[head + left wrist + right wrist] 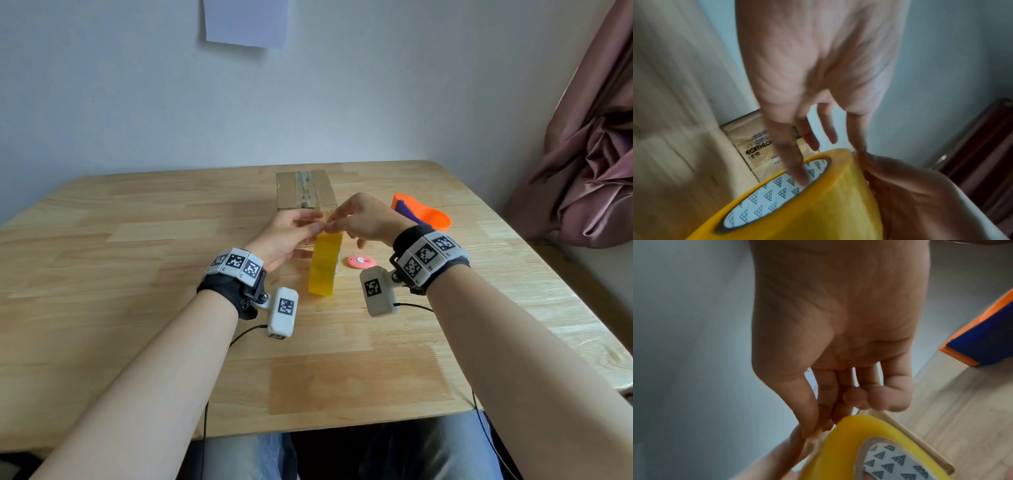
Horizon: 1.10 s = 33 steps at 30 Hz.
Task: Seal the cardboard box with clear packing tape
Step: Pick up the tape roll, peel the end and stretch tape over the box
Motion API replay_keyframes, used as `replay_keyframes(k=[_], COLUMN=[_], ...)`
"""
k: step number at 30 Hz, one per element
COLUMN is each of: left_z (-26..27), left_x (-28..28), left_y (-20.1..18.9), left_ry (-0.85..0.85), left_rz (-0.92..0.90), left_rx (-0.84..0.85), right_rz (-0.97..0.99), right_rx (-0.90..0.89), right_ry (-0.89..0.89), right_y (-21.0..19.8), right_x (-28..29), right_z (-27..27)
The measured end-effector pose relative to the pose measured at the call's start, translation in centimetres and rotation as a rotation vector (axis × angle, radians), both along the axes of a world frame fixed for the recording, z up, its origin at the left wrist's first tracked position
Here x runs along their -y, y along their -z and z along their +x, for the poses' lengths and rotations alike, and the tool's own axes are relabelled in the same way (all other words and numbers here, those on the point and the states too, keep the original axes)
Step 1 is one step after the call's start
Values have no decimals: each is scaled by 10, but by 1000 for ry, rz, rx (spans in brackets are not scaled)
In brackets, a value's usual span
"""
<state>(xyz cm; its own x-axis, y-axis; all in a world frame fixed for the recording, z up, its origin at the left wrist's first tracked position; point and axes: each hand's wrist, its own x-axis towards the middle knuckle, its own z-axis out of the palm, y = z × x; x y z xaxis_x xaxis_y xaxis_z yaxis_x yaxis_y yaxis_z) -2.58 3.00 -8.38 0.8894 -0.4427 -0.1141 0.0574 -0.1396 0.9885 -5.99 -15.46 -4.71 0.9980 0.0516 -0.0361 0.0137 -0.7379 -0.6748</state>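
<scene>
Yellow tape wound thick on a roll stands on edge near the middle of the wooden table, held between the person's two hands. Its inner core is white card printed with rows of small dark triangles made of dots, plain in both wrist views. The left hand holds the roll upright: the thumb reaches into the core against the printed card, while the other fingers stretch out loosely over the top of the roll. The right hand meets it at the roll's top edge, thumb and forefinger pinched together on what looks like the loose end of the tape; the other fingers are curled in. The fingertips of both hands touch there.

Just right of the roll a small pink oval disc lies flat on the table. Further right and back sits an orange tape dispenser with a blue part along it.

Behind the hands, toward the wall, the cardboard box rests on the table, flaps down, with a strip of tape running along its top seam. Its side carries print, blurred in the left wrist view; the letters "ECATHLO" can be read, with some smaller characters too soft to make out.

A pale sheet of paper hangs on the wall above, and a pink curtain is bunched at the right.
</scene>
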Motion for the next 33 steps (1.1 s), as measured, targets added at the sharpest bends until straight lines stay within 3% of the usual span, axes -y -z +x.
replay_keyframes(k=[4, 11, 17, 24, 28, 33], left_z=[-1, 0, 0, 1, 0, 0], left_x=[-4, -2, 3, 13, 22, 15], left_y=[6, 7, 3, -2, -8, -10], left_ry=[111, 121, 126, -53, -70, -42], left_rz=[-26, 5, 18, 43, 144, 135], left_rx=[-57, -156, -173, -238, -223, -263], right_rz=[38, 204, 222, 364, 491, 588], right_rx=[-43, -184, -234, -462, -461, -442], right_ry=[22, 221, 293, 171, 159, 169], right_y=[-1, 0, 6, 16, 17, 20], right_x=[0, 4, 1, 12, 8, 1], right_z=[1, 2, 4, -1, -6, -10])
